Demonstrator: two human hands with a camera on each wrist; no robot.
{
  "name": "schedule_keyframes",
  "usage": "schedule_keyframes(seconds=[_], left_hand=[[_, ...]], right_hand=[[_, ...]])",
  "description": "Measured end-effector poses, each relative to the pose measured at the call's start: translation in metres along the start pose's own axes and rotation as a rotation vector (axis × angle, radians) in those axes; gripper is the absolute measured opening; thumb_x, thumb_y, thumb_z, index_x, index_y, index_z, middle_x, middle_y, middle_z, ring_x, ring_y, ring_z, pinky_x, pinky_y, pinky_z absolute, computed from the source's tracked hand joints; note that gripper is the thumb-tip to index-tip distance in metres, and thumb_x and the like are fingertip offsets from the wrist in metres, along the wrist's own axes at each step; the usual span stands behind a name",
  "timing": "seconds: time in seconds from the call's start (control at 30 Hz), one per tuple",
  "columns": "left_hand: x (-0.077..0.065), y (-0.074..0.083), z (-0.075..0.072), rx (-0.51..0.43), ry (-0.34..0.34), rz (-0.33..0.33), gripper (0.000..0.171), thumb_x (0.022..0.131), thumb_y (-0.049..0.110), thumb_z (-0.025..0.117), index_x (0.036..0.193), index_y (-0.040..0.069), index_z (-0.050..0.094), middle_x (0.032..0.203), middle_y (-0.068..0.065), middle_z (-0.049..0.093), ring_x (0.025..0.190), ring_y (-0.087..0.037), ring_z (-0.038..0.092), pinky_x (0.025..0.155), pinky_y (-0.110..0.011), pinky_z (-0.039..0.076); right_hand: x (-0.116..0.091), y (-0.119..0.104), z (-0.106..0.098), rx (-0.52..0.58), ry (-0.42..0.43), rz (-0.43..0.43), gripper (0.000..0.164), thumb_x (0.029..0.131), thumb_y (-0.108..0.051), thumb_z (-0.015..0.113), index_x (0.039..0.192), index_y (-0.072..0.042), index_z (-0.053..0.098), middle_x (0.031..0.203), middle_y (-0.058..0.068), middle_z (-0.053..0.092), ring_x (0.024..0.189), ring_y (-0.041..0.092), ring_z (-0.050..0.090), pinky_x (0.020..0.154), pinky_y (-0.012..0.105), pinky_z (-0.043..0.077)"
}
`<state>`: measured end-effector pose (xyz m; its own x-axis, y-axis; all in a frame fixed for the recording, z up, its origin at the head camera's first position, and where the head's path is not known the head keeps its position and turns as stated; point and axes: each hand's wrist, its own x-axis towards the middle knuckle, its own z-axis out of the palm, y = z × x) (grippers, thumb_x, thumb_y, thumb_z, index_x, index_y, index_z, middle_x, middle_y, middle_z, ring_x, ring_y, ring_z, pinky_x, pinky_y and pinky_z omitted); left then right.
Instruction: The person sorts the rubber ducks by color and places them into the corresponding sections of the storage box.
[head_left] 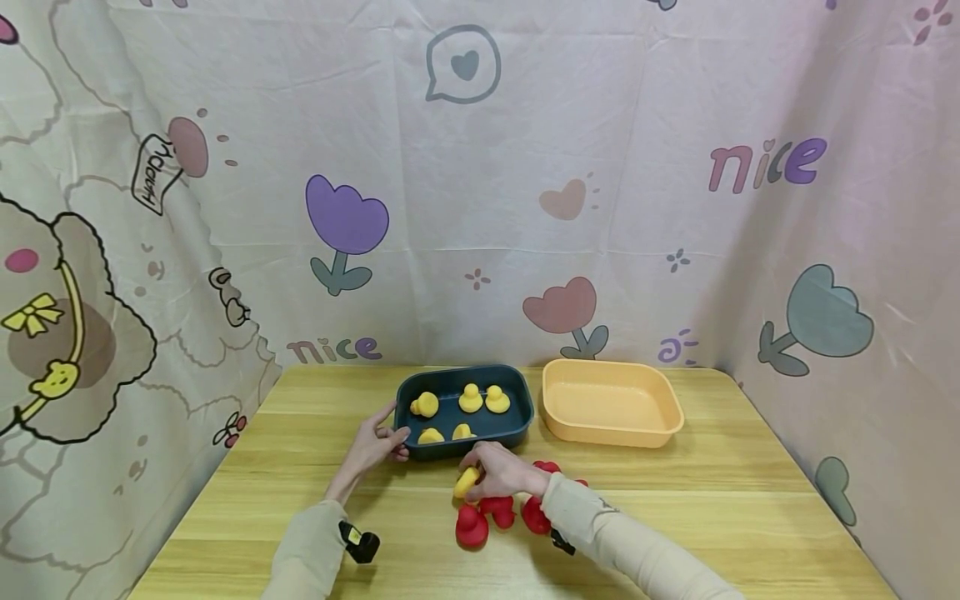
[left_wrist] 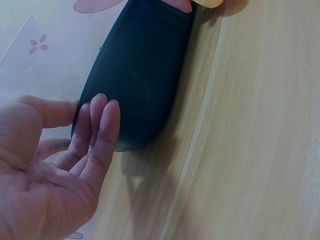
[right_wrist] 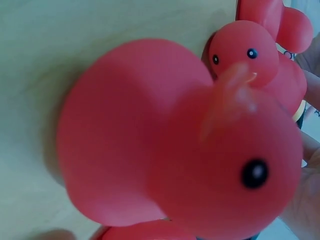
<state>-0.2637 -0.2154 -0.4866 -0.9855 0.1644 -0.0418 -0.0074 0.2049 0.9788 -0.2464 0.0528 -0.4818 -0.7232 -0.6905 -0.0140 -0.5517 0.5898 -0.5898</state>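
My left hand pinches the left end of a dark blue plastic tray; in the left wrist view its fingers lie along the tray's outer wall. Several yellow rubber ducks sit inside that tray, some partly hidden by its front wall. Just in front of the tray, my right hand holds another yellow rubber duck. Below and beside this hand, several red rubber ducks rest on the table, partly covered by the hand and sleeve. One red duck fills most of the right wrist view.
A light orange plastic tray stands right of the dark blue one, with nothing in it. Both trays are near the back edge of the wooden table. A printed cloth hangs behind and at the sides.
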Motion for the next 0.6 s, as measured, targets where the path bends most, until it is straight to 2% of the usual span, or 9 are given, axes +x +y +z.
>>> schedule_keyframes(seconds=[0.27,0.5,0.6], left_hand=[[0.0001,0.0002,0.0008,-0.007,0.0,-0.004,0.075,0.1,0.005,0.059,0.16,-0.002,0.015,0.07,-0.002,0.065,0.063,-0.01,0.069,0.072,-0.042,0.066],[0.0002,0.0007,0.0016,-0.052,0.004,-0.018,0.074,0.099,0.002,0.058,0.16,-0.002,0.015,0.067,0.002,0.062,0.061,-0.008,0.068,0.07,-0.038,0.066],[0.0002,0.0005,0.0017,-0.061,0.001,-0.017,0.074,0.099,0.001,0.058,0.16,-0.003,0.015,0.067,0.003,0.062,0.061,-0.008,0.068,0.07,-0.038,0.066]], right_hand=[[-0.0021,-0.0012,-0.0014,0.046,-0.001,0.016,0.04,0.081,-0.016,0.083,0.117,0.0,0.072,0.1,0.002,0.067,0.085,0.002,0.049,0.071,0.012,0.046],[-0.0051,-0.0023,-0.0038,0.056,-0.001,-0.049,0.039,0.081,-0.013,0.081,0.116,0.002,0.072,0.1,0.004,0.066,0.084,0.008,0.053,0.07,0.011,0.046],[-0.0066,-0.0021,-0.005,0.073,-0.003,-0.05,0.039,0.082,-0.012,0.08,0.117,0.002,0.072,0.1,0.004,0.065,0.085,0.01,0.053,0.071,0.011,0.045]])
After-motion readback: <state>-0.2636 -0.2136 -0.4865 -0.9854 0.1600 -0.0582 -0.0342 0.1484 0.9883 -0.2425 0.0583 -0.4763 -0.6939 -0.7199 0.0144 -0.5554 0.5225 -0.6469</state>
